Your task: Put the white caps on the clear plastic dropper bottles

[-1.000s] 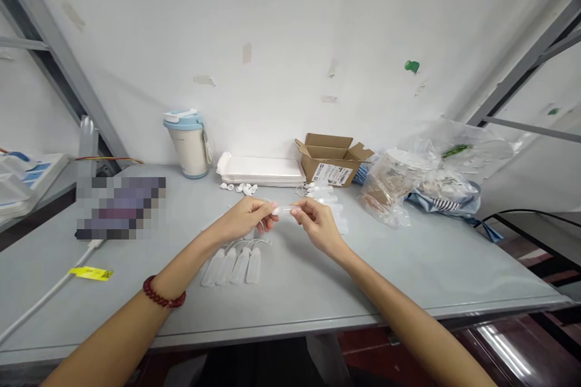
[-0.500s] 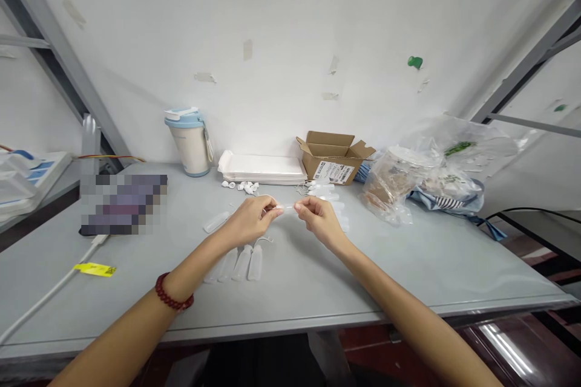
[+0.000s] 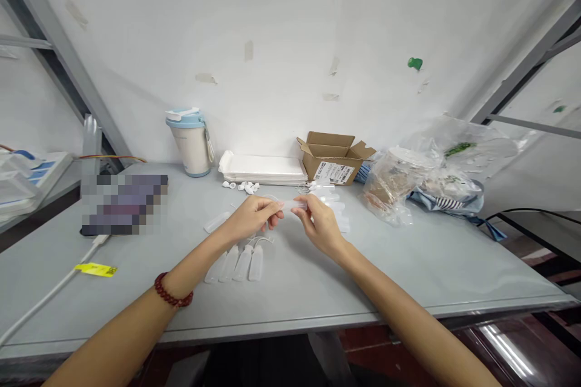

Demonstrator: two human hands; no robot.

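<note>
Lighting: bright, even, cool; source not in view. White wall (image 3: 136, 72): near blown out, palest patch just above desk (image 3: 363, 266) back edge, ctr. Shadows: soft, faint, on desk under left hand (image 3: 249, 221) and right hand (image 3: 320, 227). Clear plastic bottle (image 3: 293, 205): low contrast, outline partly lost betw. hands. Glare: long strip reflection on floor (image 3: 503, 341), btm R corner; small highlights on plastic bag (image 3: 463, 154), R side. Distortion: wide-angle, steel frame upright (image 3: 59, 54) leans in at L edge, desk front edge bows. Pixelated block (image 3: 122, 204) obscures desk L side. Focus: overall fairly sharp, no marked motion blur.
</note>
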